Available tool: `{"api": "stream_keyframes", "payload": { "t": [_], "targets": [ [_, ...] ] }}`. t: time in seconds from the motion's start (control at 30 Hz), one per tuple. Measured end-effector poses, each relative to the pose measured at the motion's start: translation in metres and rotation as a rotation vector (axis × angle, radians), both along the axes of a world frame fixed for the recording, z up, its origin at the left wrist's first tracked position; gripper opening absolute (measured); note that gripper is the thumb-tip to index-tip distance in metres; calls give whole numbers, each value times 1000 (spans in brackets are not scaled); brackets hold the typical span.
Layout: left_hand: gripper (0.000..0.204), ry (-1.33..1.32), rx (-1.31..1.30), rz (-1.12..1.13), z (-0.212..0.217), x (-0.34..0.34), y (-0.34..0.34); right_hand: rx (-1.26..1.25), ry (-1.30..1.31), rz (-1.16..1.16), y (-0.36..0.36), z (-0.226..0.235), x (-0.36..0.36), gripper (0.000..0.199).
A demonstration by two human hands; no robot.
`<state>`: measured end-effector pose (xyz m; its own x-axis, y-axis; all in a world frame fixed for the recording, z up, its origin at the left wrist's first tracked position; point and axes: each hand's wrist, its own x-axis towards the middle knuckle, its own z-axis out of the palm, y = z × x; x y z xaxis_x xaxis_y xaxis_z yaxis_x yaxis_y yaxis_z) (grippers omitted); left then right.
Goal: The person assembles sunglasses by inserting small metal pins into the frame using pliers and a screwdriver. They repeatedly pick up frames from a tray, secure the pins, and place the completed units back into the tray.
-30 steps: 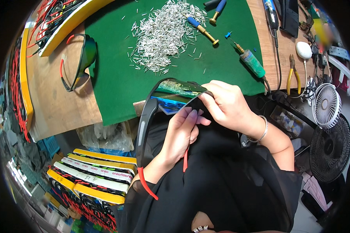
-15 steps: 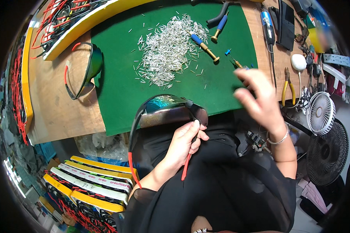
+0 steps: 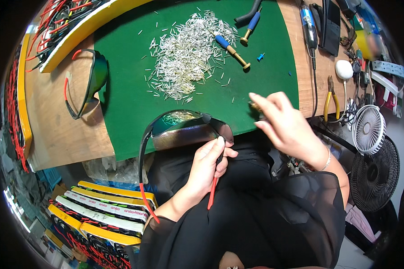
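My left hand (image 3: 205,165) grips wraparound sunglasses (image 3: 184,138) with a mirrored lens and black frame, pinching them near the hinge of one temple. The red tips of both temples point down toward me; the other temple hangs free at the left. My right hand (image 3: 288,129) is raised over the mat's near right part, its fingers curled round a small brass-coloured tool (image 3: 254,106) that shows only in part and is blurred. Past the sunglasses, a pile of small silver metal pins (image 3: 184,60) lies on the green mat (image 3: 130,116).
Two blue-and-brass hand tools (image 3: 232,51) and a blue push pin (image 3: 261,57) lie right of the pile. A second pair of sunglasses (image 3: 92,83) rests at left. Yellow-handled pliers (image 3: 331,101) and a white fan (image 3: 369,129) are at right. Boxed eyewear (image 3: 107,208) stands lower left.
My right hand has moved left and slightly down, carrying the brass-coloured tool off its spot on the mat. My left hand still holds the sunglasses; the whole view has shifted slightly.
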<state>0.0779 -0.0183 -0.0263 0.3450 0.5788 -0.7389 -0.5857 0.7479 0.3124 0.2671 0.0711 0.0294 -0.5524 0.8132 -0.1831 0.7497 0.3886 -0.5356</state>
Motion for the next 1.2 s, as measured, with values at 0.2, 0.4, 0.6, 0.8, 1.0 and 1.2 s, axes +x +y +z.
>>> {"api": "stream_keyframes", "payload": {
  "t": [0.2,0.4,0.6,0.8,1.0,1.2],
  "targets": [
    [31,21,-9,-25,3,-6,0,82,-113,-11,-8,-17,-11,38],
    [30,23,-3,-49,0,-6,1,156,-170,51,-10,-19,-19,39],
    [31,40,-7,-39,-1,-3,-1,223,-187,-42,-15,-23,-21,39],
    [30,60,-16,-5,3,1,-1,244,-187,-110,-17,-27,-25,42],
    [32,103,12,10,1,6,-1,223,-208,-92,-13,-24,-28,45],
    [32,64,-20,50,0,4,-3,94,-90,50,-25,11,-6,47]
  ]
}}
